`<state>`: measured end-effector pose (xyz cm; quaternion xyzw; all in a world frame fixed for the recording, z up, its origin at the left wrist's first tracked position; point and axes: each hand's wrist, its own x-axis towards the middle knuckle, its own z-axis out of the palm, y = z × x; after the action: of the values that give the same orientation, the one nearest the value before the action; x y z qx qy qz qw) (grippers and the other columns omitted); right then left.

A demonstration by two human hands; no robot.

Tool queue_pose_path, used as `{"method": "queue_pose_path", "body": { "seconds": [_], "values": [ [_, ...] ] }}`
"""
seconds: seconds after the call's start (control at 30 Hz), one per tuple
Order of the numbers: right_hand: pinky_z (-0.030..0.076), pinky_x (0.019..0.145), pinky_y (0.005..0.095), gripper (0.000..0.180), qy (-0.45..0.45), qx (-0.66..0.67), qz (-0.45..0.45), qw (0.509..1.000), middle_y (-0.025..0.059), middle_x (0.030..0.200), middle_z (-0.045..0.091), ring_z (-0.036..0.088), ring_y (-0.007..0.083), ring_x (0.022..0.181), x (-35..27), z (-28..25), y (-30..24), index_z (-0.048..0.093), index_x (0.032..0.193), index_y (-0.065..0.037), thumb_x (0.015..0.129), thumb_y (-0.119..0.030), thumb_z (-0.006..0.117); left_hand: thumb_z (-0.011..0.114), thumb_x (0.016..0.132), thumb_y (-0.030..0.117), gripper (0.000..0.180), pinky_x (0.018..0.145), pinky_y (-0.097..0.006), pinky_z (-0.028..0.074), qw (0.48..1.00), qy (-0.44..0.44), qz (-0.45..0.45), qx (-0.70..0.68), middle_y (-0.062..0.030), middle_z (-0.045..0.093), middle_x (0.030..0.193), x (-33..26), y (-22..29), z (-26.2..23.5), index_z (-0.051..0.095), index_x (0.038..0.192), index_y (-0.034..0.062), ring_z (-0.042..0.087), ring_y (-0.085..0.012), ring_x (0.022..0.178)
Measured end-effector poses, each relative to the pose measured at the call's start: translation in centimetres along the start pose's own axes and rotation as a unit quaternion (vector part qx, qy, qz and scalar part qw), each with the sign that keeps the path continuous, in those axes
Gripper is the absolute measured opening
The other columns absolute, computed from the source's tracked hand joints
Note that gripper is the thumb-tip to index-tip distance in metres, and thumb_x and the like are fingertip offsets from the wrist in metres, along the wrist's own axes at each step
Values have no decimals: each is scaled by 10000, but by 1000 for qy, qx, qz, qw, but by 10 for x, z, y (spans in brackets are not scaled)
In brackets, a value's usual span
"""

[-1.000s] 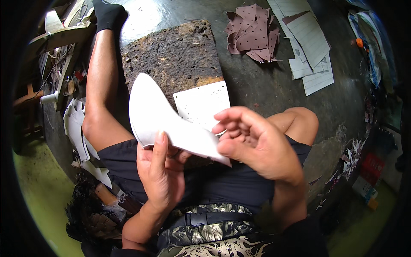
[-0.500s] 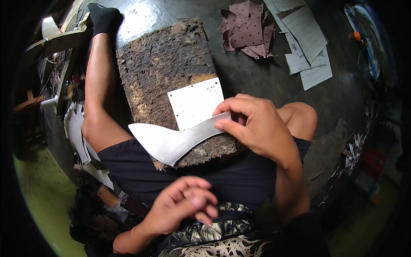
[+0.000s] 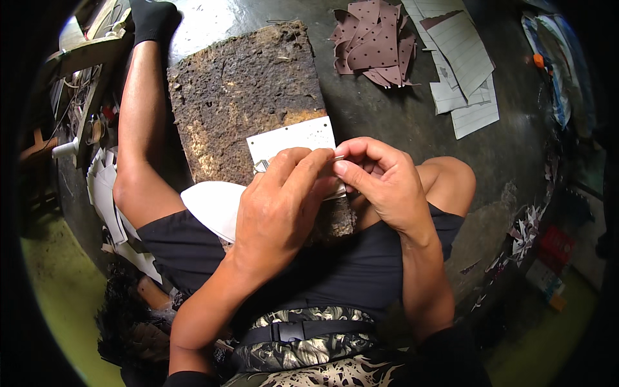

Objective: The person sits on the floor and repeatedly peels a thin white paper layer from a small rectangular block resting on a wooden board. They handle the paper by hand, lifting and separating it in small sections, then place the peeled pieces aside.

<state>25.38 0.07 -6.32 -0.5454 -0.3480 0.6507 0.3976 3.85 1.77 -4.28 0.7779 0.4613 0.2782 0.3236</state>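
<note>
Head view: Both hands of a seated person meet over a rough dark board between the legs. The right hand's grip is pinched together, thumb and forefinger on a thin pale strip; from where I stand, I cannot tell whether it belongs to the curved white piece. That piece's broad end shows at the board's near left side, beside the dark shorts, the rest running out of sight behind the left hand. The left grip's fingertips are hidden, so I cannot tell how it is closed. A silvery object peeks out beside its fingers, over a dotted white sheet. Beyond, spotted mauve cutouts and lined sheets lie on the floor.
</note>
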Motion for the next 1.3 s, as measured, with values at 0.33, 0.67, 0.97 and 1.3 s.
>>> {"method": "queue_pose_path", "body": {
  "seconds": [0.33, 0.67, 0.97, 1.3],
  "values": [
    [557, 720, 211, 176, 13, 101, 2, 995, 16, 965, 752, 673, 50, 792, 6, 0, 7, 775, 1194, 13, 1120, -147, 790, 884, 962, 121, 285, 701, -402, 599, 998, 24, 21, 59, -54, 736, 1063, 2, -2, 3, 843, 1244, 108, 749, -248, 838],
    [477, 602, 192, 228, 41, 35, -9, 998, -40, 862, 711, 598, -3, 693, 13, 9, 5, 774, 1094, 3, 1133, -221, 799, 859, 970, 95, 371, 661, -373, 583, 996, -2, 47, 74, -56, 725, 1109, 2, -5, 0, 842, 1340, 116, 740, -208, 801],
    [467, 627, 202, 250, 34, 17, -13, 999, -41, 880, 690, 574, 12, 720, 13, 6, 20, 754, 1144, -7, 1176, -255, 742, 825, 972, 66, 413, 674, -383, 584, 994, -33, 58, 89, -69, 707, 1161, 1, -6, -2, 817, 1384, 97, 721, -208, 779],
    [482, 697, 270, 318, 96, -30, -92, 991, -34, 861, 614, 530, 50, 807, 12, 24, 30, 692, 1145, -19, 1215, -329, 672, 821, 989, 89, 383, 651, -392, 572, 991, -40, 57, 116, -62, 700, 1145, 4, -2, -3, 821, 1372, 102, 682, -219, 763]
  ]
}}
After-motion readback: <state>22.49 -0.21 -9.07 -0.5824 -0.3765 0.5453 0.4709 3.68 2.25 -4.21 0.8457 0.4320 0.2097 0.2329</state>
